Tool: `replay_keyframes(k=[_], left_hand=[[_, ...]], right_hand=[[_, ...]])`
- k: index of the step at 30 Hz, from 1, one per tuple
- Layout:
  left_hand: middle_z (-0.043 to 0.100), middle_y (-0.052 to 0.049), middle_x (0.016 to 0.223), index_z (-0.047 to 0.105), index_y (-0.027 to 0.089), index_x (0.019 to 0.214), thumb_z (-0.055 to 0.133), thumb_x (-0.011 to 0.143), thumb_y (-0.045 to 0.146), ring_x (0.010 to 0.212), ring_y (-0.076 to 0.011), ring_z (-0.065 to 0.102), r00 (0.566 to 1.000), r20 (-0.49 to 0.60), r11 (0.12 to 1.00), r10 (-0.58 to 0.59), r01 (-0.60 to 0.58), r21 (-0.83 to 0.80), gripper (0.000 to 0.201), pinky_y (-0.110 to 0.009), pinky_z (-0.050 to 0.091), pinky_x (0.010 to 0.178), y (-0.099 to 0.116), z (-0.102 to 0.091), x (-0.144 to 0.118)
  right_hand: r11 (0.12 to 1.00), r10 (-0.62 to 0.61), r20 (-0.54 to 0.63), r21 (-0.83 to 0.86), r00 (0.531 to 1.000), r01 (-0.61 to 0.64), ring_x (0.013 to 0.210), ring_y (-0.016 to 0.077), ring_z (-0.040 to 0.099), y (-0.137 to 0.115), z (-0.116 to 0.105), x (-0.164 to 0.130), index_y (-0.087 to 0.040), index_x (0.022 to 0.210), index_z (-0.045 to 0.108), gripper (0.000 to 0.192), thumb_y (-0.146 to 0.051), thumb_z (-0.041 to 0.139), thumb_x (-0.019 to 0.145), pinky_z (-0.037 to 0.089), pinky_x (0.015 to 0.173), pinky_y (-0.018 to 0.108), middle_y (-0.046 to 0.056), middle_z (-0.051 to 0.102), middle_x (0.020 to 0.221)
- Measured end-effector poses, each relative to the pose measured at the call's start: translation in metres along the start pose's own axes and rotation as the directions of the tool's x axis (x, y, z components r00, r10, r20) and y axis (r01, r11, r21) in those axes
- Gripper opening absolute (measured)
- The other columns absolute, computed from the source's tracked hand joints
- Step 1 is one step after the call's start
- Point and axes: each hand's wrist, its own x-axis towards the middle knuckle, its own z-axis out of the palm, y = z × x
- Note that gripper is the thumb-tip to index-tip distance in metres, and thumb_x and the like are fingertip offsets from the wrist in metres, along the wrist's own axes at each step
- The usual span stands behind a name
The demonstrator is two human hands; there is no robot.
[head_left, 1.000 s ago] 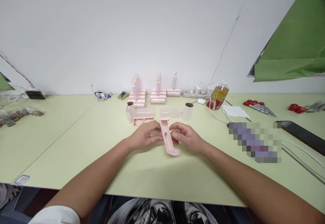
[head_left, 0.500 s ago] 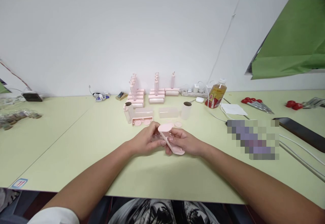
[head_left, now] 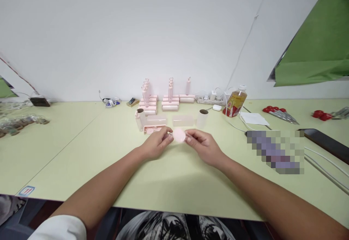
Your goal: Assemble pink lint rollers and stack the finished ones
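My left hand [head_left: 156,145] and my right hand [head_left: 203,145] meet over the pale green table [head_left: 81,153], both pinching one pink plastic piece [head_left: 179,135]. Only its round end faces me; the rest of it is hidden behind that end and my fingers. Just beyond my hands lie a pink tray part [head_left: 153,129] with round discs in it, two clear covers [head_left: 182,120] and two paper rolls [head_left: 202,118]. Stacks of finished pink rollers [head_left: 170,102] stand against the wall.
A drink bottle [head_left: 235,102] and a power strip [head_left: 211,99] sit at the back right, with a dark tablet [head_left: 327,143], white cables [head_left: 324,167] and red-handled tools [head_left: 276,113] further right. Bagged items [head_left: 19,122] lie far left.
The pink piece lay long and tilted between my hands a second ago. It has been turned end-on and lifted slightly away from me, so only its round end shows.
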Motion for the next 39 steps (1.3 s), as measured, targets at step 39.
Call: replay_keyframes(k=[39], left_hand=[[0.065, -0.001, 0.082, 0.062, 0.021, 0.100, 0.050, 0.088, 0.048, 0.072, -0.0165, 0.057, 0.975, 0.194, 0.992, -0.106, 0.089, 0.093, 0.032, -0.026, 0.038, 0.062, 0.013, 0.006, -0.002]], right_hand=[[0.489, -0.070, -0.307, -0.840, 0.949, -0.235, 0.104, 0.0302, 0.048, 0.058, -0.036, 0.034, -0.016, 0.110, 0.063, 0.033, -0.021, 0.048, 0.081, 0.036, 0.087, 0.038, 0.013, 0.059, 0.114]])
